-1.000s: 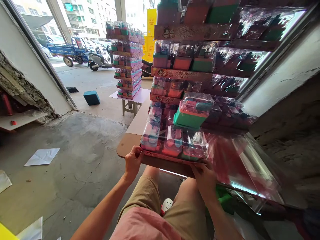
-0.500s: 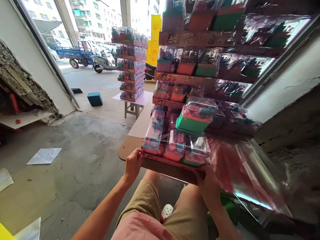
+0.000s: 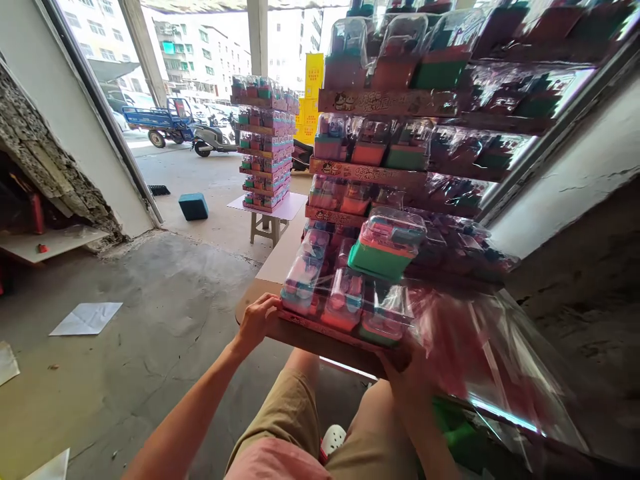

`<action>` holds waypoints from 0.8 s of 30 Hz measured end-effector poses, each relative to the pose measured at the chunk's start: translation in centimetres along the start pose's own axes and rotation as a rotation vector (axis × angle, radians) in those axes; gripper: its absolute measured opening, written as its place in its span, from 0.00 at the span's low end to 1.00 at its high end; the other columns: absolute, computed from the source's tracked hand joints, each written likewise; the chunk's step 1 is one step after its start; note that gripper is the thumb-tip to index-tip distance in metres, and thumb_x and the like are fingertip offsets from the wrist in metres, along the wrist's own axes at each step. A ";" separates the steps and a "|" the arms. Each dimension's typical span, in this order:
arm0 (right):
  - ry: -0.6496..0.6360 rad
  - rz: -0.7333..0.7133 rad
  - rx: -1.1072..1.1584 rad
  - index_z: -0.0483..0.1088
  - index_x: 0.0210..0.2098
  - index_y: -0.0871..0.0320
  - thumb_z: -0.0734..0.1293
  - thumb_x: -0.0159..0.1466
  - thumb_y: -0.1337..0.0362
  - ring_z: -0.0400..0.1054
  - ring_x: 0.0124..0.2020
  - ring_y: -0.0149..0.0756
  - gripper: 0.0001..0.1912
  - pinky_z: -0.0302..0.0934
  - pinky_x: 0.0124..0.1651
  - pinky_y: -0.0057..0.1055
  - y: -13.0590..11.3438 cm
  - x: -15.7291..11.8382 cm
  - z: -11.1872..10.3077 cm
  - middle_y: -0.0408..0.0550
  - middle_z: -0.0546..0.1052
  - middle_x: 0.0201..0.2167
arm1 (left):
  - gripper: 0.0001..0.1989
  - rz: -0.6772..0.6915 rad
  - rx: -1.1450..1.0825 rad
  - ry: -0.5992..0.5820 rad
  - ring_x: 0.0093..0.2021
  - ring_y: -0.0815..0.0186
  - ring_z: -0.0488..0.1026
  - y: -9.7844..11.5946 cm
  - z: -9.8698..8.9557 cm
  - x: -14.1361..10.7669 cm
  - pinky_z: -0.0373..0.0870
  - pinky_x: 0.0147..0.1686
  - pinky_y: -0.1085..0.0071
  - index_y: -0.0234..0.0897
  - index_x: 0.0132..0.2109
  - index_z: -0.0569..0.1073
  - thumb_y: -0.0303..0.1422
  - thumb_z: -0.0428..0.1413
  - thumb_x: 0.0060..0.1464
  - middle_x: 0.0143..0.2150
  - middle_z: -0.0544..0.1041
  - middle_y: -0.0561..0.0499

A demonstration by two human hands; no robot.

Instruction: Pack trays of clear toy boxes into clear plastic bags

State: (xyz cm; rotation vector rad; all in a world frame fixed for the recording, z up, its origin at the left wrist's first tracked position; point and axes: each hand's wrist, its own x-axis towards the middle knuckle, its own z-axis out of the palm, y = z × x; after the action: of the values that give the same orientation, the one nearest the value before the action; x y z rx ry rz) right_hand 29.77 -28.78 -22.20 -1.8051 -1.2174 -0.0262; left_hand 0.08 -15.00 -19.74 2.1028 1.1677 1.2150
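Note:
A pink cardboard display tray (image 3: 330, 328) lies at the table's near edge, filled with clear-lidded plastic boxes. My left hand (image 3: 257, 323) is closed on the tray's front left corner, fingertips against its side. At the front right corner my right hand (image 3: 407, 373) grips the tray, partly lost in shadow. In the front row are an orange-based box (image 3: 344, 300) and a green-based box (image 3: 383, 323). Another green box (image 3: 383, 250) with a clear lid rests on top of the others. Clear plastic film (image 3: 465, 333) spreads to the right of the tray.
Stacked trays of similar boxes (image 3: 373, 170) rise behind. The brown tabletop (image 3: 253, 293) shows at left. Farther off, another stack (image 3: 265, 143) stands on a stool (image 3: 267, 230). A blue block (image 3: 193, 207) and white paper (image 3: 86, 319) lie on the floor.
The view has tilted up a little, so the background sits lower. Both hands and the tray have shifted slightly left in the picture, with the hands still at its corners.

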 end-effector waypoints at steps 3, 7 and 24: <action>0.018 -0.090 -0.016 0.62 0.42 0.58 0.62 0.58 0.47 0.69 0.34 0.42 0.22 0.62 0.38 0.37 -1.0 -1.4 1.1 0.52 0.74 0.33 | 0.04 -0.100 -0.059 0.019 0.35 0.64 0.73 -1.0 -1.1 1.0 0.68 0.39 0.73 0.40 0.28 0.74 0.32 0.55 0.47 0.34 0.76 0.51; 0.027 -0.249 -0.053 0.62 0.39 0.57 0.57 0.64 0.56 0.70 0.30 0.38 0.12 0.61 0.31 0.32 -2.9 -3.1 1.8 0.50 0.74 0.30 | 0.10 -0.282 -0.065 0.144 0.44 0.57 0.73 -1.4 0.0 1.0 0.67 0.48 0.63 0.36 0.39 0.73 0.33 0.53 0.48 0.41 0.76 0.44; -0.031 -0.155 0.115 0.62 0.32 0.55 0.58 0.60 0.56 0.67 0.22 0.34 0.09 0.60 0.23 0.29 -4.9 -3.2 1.7 0.43 0.72 0.23 | 0.38 -0.536 -0.460 -0.132 0.68 0.60 0.33 13.6 11.0 -8.1 0.31 0.65 0.65 0.23 0.65 0.44 0.41 0.47 0.54 0.68 0.41 0.41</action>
State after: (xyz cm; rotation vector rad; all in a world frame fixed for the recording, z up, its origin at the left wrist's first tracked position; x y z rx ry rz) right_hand 23.76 -29.51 -21.45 -1.6145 -1.3511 -0.0157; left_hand 13.55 -28.80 -19.70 1.3896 1.1546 0.9572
